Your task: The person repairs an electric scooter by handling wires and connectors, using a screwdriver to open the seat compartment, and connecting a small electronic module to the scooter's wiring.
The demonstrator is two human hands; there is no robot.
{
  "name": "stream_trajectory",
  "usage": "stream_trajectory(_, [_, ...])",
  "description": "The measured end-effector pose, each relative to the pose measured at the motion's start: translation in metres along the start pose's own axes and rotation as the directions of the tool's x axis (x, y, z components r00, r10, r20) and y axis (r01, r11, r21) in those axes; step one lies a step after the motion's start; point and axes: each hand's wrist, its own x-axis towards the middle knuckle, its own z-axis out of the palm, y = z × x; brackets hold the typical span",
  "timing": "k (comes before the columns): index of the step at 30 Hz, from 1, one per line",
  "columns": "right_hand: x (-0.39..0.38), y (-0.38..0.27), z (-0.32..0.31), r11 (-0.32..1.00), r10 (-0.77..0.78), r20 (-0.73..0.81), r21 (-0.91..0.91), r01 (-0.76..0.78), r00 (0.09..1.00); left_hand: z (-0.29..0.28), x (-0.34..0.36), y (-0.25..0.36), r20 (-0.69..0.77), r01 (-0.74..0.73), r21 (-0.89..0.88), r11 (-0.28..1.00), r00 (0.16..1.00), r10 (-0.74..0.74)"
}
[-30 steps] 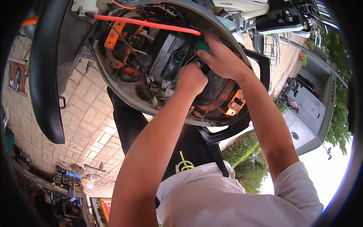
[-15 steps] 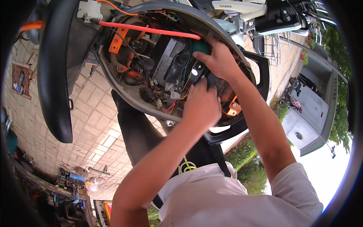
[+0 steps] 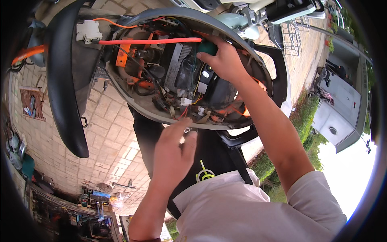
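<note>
The open under-seat bay of an electric scooter (image 3: 121, 94) lies in front of me, full of wires and parts. My right hand (image 3: 225, 60) reaches in at the far side, its thumb and fingers closed around a dark green rounded object (image 3: 208, 47); its full shape is hidden. Below the near rim, my left hand (image 3: 173, 149) hangs in the air, slightly blurred, thumb and fingers apart with nothing visible between them. A finned metal box (image 3: 175, 64) and a small black-and-silver module (image 3: 204, 82) sit in the bay. A white connector (image 3: 186, 101) lies among red and yellow wires.
A thick red cable (image 3: 149, 41) crosses the bay from a white breaker box (image 3: 88, 32). The black seat (image 3: 66, 92) stands tipped up at left. Tools lie on the paved floor (image 3: 109, 121). Another scooter (image 3: 246, 24) stands beyond, and a grey van (image 3: 338, 105) at right.
My left hand has pulled back out of the bay, toward me and to the left, uncovering the module and the black space beside it. My right hand stays on the green object.
</note>
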Motion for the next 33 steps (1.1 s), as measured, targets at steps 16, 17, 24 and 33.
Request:
stream_trajectory(16, [-0.090, -0.084, -0.064, 0.763, 0.167, 0.187, 0.597, -0.247, 0.968, -0.012, 0.009, 0.017, 0.161, 0.075, -0.466, 0.881, 0.987, 0.001])
stream_trajectory(17, [-0.106, -0.095, -0.059, 0.887, 0.062, 0.161, 0.443, -0.129, 0.985, -0.015, 0.007, 0.019, 0.242, 0.047, -0.412, 0.910, 0.969, 0.059])
stream_trajectory(24, [-0.091, -0.033, -0.033, 0.989, 0.134, 0.111, 0.048, -0.140, 0.985, -0.036, -0.023, -0.001, 0.298, 0.341, -0.227, 0.912, 0.916, -0.268])
stream_trajectory(33, [-0.032, 0.002, 0.018, 0.763, 0.217, 0.418, -0.636, 0.114, 0.882, -0.039, -0.029, -0.033, 0.053, 0.373, -0.288, 0.882, 0.926, -0.375])
